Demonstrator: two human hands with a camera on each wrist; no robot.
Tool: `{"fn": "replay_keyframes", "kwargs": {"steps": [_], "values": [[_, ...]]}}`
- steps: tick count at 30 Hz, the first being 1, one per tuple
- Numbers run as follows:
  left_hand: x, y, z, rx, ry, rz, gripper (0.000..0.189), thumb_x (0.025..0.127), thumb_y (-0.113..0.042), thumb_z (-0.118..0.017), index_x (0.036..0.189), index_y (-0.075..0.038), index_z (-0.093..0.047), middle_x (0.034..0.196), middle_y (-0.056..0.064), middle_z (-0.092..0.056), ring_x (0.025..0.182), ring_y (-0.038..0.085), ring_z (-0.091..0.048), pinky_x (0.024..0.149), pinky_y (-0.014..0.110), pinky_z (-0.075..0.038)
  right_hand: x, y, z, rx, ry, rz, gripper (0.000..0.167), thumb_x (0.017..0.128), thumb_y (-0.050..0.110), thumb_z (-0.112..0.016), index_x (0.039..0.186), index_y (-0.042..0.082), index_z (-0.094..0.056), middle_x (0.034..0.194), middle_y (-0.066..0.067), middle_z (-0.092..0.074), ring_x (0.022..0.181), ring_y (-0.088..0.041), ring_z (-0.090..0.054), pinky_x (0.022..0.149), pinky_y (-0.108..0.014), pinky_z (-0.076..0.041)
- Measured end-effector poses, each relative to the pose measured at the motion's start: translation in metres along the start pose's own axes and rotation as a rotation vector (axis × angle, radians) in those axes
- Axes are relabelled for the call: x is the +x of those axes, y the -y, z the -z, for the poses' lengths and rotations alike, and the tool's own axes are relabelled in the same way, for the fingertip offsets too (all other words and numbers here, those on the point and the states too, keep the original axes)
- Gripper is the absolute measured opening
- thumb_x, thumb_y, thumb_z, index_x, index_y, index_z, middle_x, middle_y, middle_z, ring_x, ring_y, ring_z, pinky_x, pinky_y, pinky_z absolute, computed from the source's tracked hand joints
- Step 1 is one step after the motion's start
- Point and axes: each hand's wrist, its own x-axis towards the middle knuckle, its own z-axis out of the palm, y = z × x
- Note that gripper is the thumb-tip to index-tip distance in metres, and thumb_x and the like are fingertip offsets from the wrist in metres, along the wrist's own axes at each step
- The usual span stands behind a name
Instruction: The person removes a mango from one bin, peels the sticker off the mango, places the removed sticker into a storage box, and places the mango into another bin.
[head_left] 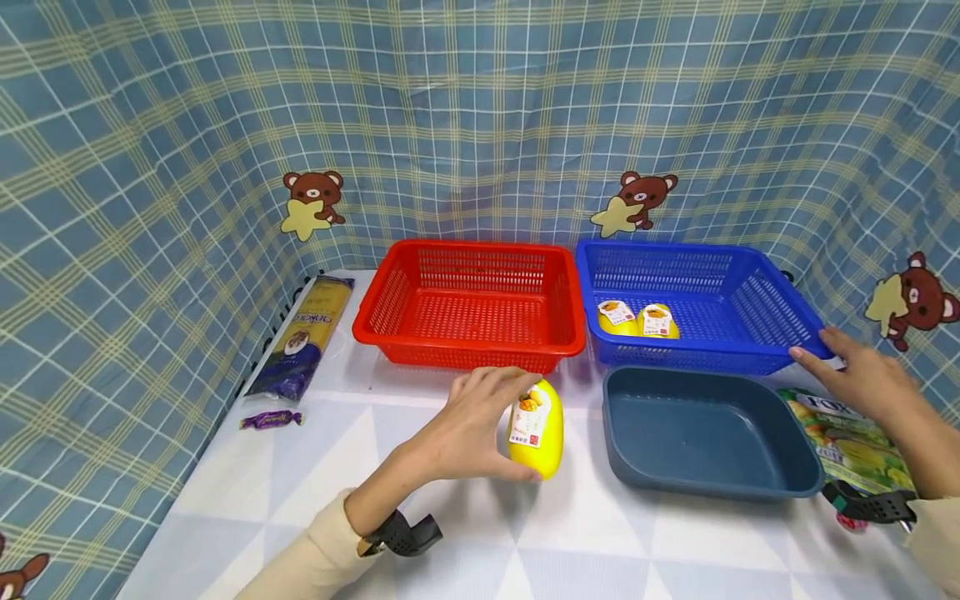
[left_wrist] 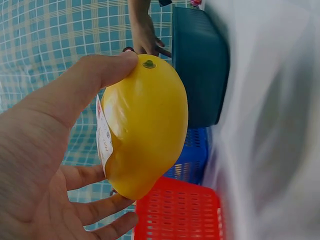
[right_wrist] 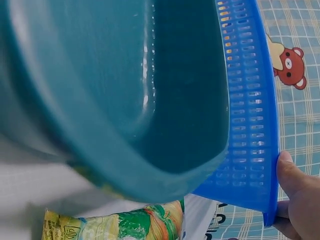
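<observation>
My left hand (head_left: 468, 425) holds a yellow mango (head_left: 550, 437) with a white printed label, above the white table in front of the red basket. In the left wrist view the mango (left_wrist: 150, 125) has its green stem spot up by the thumb, while the fingers lie along its labelled side and lower end. On the right, my right hand (head_left: 873, 379) grips the near right corner of the blue basket (head_left: 776, 304), its thumb on the rim in the right wrist view. Two labelled mangoes (head_left: 657, 322) lie in that basket's near left corner.
Left of the blue basket stands a red basket (head_left: 468, 354). A dark teal tub (head_left: 705, 487) sits before the blue one, beside a green printed bag (head_left: 855, 442). On the left lie a long food packet (head_left: 307, 337) and a purple wrapped candy (head_left: 272, 420). Plaid cloth (head_left: 480, 125) hangs behind.
</observation>
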Motion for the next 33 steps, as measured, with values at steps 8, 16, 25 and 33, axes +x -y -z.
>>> {"fn": "replay_keyframes", "kwargs": {"steps": [8,16,25,33], "values": [[-0.009,0.008,-0.016,-0.013,0.004,0.028,0.109,0.064,-0.061,-0.086,0.154,-0.024,-0.038,0.148,0.001,-0.044,0.132,0.024,-0.038,0.104,0.048,-0.032,-0.003,0.000,-0.004,0.005,-0.025,-0.007,0.090,0.102,0.060,-0.036,0.150,-0.013,-0.012,0.141,-0.048,-0.024,0.115,-0.073,-0.030,0.087,-0.081,-0.030],[-0.016,0.014,-0.032,-0.028,0.018,0.060,0.107,0.063,-0.062,-0.085,0.152,-0.025,-0.040,0.145,0.001,-0.045,0.131,0.023,-0.038,0.103,0.047,-0.033,-0.003,0.000,-0.005,-0.006,-0.025,0.001,0.093,0.102,0.061,-0.038,0.150,-0.012,-0.010,0.141,-0.048,-0.023,0.114,-0.072,-0.033,0.085,-0.079,-0.033],[-0.018,0.020,-0.044,-0.042,0.040,0.081,0.107,0.062,-0.062,-0.086,0.151,-0.020,-0.043,0.145,-0.001,-0.045,0.130,0.021,-0.038,0.101,0.044,-0.034,-0.004,0.000,-0.006,-0.008,-0.056,-0.002,0.093,0.101,0.062,-0.039,0.149,-0.013,-0.011,0.145,-0.045,-0.019,0.113,-0.072,-0.034,0.086,-0.080,-0.032],[-0.021,0.023,-0.050,-0.070,0.034,0.089,0.113,0.063,-0.065,-0.084,0.154,-0.021,-0.035,0.149,-0.004,-0.041,0.130,0.018,-0.038,0.102,0.043,-0.034,-0.004,0.001,-0.007,-0.005,-0.053,-0.001,0.094,0.101,0.062,-0.039,0.148,-0.014,-0.012,0.144,-0.046,-0.019,0.111,-0.072,-0.036,0.085,-0.080,-0.034]]}}
